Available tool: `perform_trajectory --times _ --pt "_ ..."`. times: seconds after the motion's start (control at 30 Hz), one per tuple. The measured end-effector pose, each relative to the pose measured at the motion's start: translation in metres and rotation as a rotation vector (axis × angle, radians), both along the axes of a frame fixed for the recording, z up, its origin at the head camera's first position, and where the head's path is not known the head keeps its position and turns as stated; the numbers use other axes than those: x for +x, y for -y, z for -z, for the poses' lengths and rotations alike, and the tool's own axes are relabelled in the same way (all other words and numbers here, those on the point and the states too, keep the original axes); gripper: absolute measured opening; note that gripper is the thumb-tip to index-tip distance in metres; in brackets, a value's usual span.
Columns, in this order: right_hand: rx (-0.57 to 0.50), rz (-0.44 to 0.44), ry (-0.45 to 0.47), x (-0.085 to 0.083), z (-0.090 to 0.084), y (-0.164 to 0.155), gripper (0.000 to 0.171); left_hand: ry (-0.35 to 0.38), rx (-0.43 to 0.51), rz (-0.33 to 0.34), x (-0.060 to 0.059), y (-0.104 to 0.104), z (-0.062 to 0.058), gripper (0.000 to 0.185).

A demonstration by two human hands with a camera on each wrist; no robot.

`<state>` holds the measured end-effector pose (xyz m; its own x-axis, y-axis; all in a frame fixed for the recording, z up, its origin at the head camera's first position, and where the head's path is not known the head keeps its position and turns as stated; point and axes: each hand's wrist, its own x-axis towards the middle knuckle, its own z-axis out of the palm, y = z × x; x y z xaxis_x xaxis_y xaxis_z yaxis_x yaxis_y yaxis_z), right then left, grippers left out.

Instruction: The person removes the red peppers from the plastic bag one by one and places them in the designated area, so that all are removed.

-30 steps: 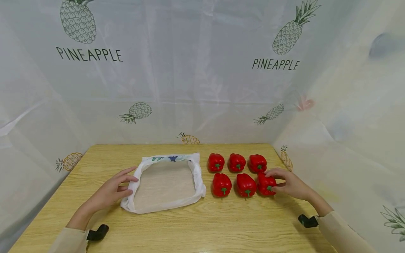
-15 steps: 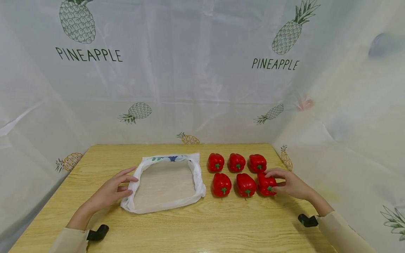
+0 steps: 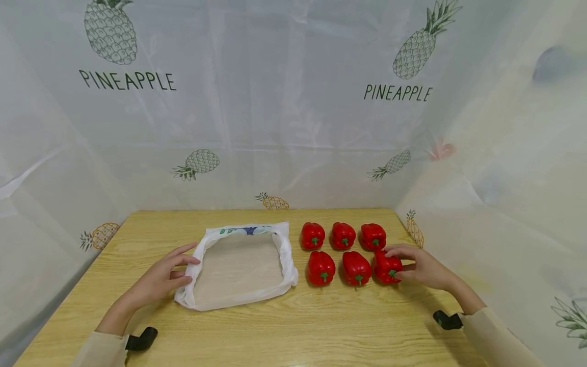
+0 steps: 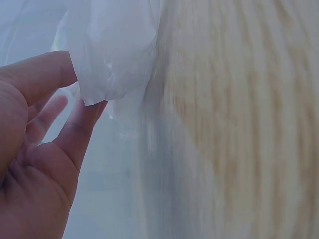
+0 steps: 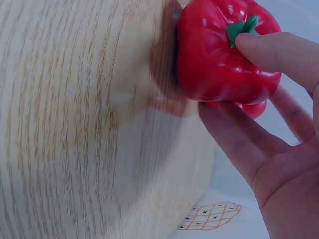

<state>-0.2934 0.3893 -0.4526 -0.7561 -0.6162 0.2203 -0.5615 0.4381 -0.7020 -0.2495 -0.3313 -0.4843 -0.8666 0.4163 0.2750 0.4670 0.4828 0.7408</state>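
A white plastic bag (image 3: pixel 290 260) with a rolled rim lies mouth-up on the wooden table. My left hand (image 3: pixel 158 279) holds the bag's left rim; in the left wrist view the thin plastic (image 4: pixel 117 55) covers the fingertips. To the right, several red bell peppers with green stems stand in two rows. My right hand (image 3: pixel 424 267) grips the front-right bell pepper (image 3: pixel 384 266) from its right side. The right wrist view shows the thumb beside the green stem of that bell pepper (image 5: pixel 214 64), with other fingers round its far side. This pepper stays at table level.
Near the bag stand the front-left bell pepper (image 3: pixel 321 268) and the back-left bell pepper (image 3: pixel 313 235). A bell pepper (image 3: pixel 373 236) sits just behind the gripped one. Pineapple-print curtains (image 3: pixel 284 102) surround the table (image 3: pixel 293 336) at the back and both sides.
The gripped bell pepper and my right hand shift very slightly to the right. My left hand and the bag stay as they were.
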Motion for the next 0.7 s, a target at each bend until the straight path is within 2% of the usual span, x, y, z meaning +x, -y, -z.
perform_trajectory --times 0.47,0.57,0.7 --pt "0.003 0.005 0.006 0.005 -0.006 -0.005 0.048 0.000 -0.027 -0.018 0.000 -0.001 -0.001 0.038" --pt "0.017 0.010 -0.016 0.006 -0.009 -0.006 0.047 -0.004 -0.030 -0.026 0.000 -0.001 0.000 0.038" --pt "0.068 0.060 -0.079 0.008 -0.014 -0.004 0.044 -0.017 -0.041 -0.038 -0.001 0.000 0.001 0.038"
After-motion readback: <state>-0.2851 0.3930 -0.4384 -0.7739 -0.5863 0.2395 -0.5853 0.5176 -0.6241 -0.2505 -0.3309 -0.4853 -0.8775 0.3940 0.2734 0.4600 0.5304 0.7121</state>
